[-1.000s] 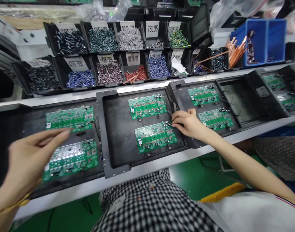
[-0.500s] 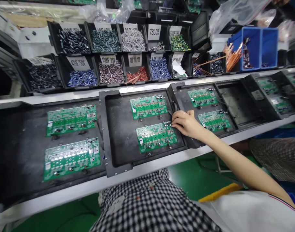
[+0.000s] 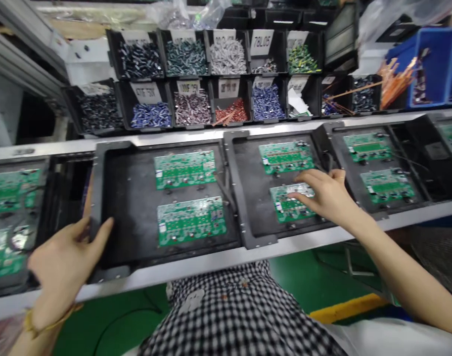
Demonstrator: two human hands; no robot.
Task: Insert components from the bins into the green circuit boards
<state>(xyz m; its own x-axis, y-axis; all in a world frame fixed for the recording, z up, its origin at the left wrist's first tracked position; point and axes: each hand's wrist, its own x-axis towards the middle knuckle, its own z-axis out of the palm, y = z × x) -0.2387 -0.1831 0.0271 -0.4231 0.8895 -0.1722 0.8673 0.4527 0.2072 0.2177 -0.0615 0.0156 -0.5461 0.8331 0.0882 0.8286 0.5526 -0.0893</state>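
Observation:
My left hand (image 3: 68, 252) is at the left edge of a black tray (image 3: 127, 198), its thumb over the rim and its fingers around the edge, gripping it. Two green circuit boards lie in that tray, an upper one (image 3: 185, 168) and a lower one (image 3: 192, 220). My right hand (image 3: 322, 193) hovers over the lower board (image 3: 291, 207) of the tray to the right, fingers spread and nothing visible between them. Another board (image 3: 285, 157) lies behind it in the same tray.
Bins of small parts (image 3: 191, 106) stand in two rows behind the rail. More trays with boards (image 3: 387, 185) lie at right and left. A blue bin (image 3: 433, 69) and orange strips (image 3: 396, 81) are at back right. A metal rail (image 3: 211, 257) runs along the front.
My left hand has come into view at the tray's edge. My right hand has opened and lifted off the board's corner. The view has shifted left, so trays and bins appear farther right.

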